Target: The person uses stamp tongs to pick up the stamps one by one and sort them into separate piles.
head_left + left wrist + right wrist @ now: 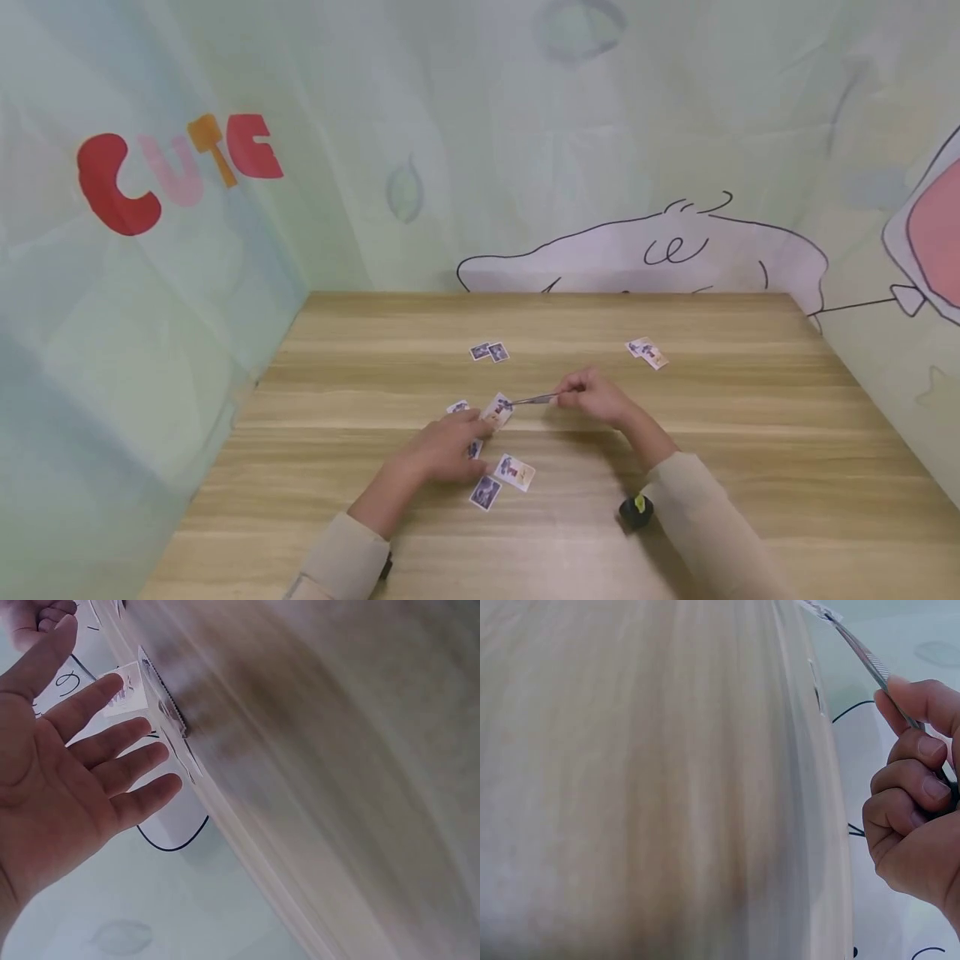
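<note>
Head view: a person's right hand (592,398) pinches metal tweezers (538,399), their tips at a small printed card (498,408) near the middle of a wood-grain counter (360,383). The left hand (448,446) reaches to that card's lower edge, partly covering other cards; an overlapping pair (498,352) lies farther back, another pair (652,355) to the right. Left wrist view: the left hand's fingers are extended and spread — one fingertip overlaps the card, contact unclear. Right wrist view: thumb and forefinger squeeze the tweezers — remaining fingers curled.
</note>
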Demonstrator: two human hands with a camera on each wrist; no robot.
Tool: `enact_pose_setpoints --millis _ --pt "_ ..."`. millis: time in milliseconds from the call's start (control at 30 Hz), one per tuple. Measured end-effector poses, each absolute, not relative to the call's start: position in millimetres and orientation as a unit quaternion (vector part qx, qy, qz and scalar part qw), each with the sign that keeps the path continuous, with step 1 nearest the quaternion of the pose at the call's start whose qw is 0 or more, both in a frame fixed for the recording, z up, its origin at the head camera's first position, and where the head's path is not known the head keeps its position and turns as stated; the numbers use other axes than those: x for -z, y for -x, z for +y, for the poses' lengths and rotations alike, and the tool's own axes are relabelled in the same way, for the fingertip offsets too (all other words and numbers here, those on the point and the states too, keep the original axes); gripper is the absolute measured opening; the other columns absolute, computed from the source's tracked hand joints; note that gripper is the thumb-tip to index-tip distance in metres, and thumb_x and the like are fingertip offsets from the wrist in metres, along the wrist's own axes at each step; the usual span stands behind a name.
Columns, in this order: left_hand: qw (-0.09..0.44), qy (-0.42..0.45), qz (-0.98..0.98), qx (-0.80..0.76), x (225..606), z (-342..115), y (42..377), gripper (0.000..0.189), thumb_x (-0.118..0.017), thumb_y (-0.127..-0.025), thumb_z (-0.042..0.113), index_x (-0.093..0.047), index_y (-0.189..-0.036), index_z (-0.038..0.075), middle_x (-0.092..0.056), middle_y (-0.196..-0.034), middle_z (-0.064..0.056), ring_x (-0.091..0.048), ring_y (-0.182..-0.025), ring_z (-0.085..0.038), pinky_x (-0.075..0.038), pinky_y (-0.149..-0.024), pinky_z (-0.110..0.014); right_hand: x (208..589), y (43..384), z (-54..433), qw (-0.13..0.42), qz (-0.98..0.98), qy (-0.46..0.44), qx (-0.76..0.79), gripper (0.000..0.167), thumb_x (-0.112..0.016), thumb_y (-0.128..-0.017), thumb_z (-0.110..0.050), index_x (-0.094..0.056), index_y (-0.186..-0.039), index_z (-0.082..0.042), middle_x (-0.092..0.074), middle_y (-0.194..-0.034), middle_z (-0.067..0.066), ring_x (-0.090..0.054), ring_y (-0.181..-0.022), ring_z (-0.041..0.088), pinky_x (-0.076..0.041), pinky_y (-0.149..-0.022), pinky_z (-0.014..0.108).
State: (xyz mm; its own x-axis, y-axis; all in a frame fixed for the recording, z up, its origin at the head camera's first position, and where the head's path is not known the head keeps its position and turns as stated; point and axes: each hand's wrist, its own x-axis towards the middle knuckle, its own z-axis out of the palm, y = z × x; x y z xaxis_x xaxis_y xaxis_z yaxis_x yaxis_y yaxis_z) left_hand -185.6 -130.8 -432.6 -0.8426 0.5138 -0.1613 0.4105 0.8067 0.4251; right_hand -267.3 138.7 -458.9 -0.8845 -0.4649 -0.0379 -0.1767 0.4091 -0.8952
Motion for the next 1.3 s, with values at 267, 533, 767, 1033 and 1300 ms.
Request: enact_pose_setpoints --millis 267,533,767,1033,1300 --pt "0.128 -0.236 0.944 -0.192 425.7 -134.7 181.4 0.054 -0.07 -0.08 0.035 -0.057 -0.126 0.008 -0.039 -0.14 -0.02 -0.036 -0.127 -0.037 -0.03 -0.099 -0.057 459.8 260.9 151.2 0.124 0.825 0.17 0.525 0.009 -0.066 -0.08 -0.006 -0.068 -0.083 0.002 -0.062 -0.08 0.004 -0.051 -0.075 0.019 -0.043 -0.068 0.031" --pt "0.108 -0.236 0.947 -0.188 427.5 -142.4 182.0 0.05 -0.07 -0.08 0.031 -0.059 -0.121 0.005 -0.043 -0.136 -0.02 -0.038 -0.125 -0.037 -0.034 -0.098 -0.054 459.1 253.0 172.7 0.101 0.825 0.144 0.537 0.01 -0.066 -0.082 -0.005 -0.067 -0.084 0.005 -0.058 -0.083 0.004 -0.047 -0.077 0.019 -0.041 -0.068 0.031" --pt "0.093 -0.229 0.951 -0.184 430.4 -150.3 184.5 0.054 -0.07 -0.079 0.029 -0.057 -0.125 0.004 -0.044 -0.136 -0.02 -0.042 -0.122 -0.038 -0.036 -0.096 -0.055 457.7 249.0 190.1 0.097 0.823 0.113 0.547 0.014 -0.065 -0.083 -0.006 -0.066 -0.087 0.007 -0.051 -0.076 0.001 -0.042 -0.07 0.018 -0.037 -0.059 0.028" --pt "0.099 -0.203 0.956 -0.189 431.6 -157.1 185.4 0.055 -0.072 -0.078 0.03 -0.058 -0.124 0.004 -0.045 -0.134 -0.022 -0.042 -0.121 -0.038 -0.034 -0.099 -0.053 455.4 247.7 203.9 0.087 0.827 0.095 0.548 0.017 -0.066 -0.083 -0.011 -0.065 -0.087 0.006 -0.044 -0.067 0.0 -0.039 -0.064 0.017 -0.035 -0.054 0.025" --pt "0.11 -0.197 0.953 -0.203 434.0 -156.3 185.3 0.055 -0.072 -0.078 0.029 -0.058 -0.125 0.004 -0.043 -0.136 -0.022 -0.04 -0.123 -0.038 -0.032 -0.1 -0.054 454.1 251.4 220.9 0.073 0.843 0.077 0.527 0.023 -0.067 -0.084 -0.017 -0.066 -0.093 0.004 -0.056 -0.082 0.005 -0.043 -0.078 0.021 -0.037 -0.067 0.032"
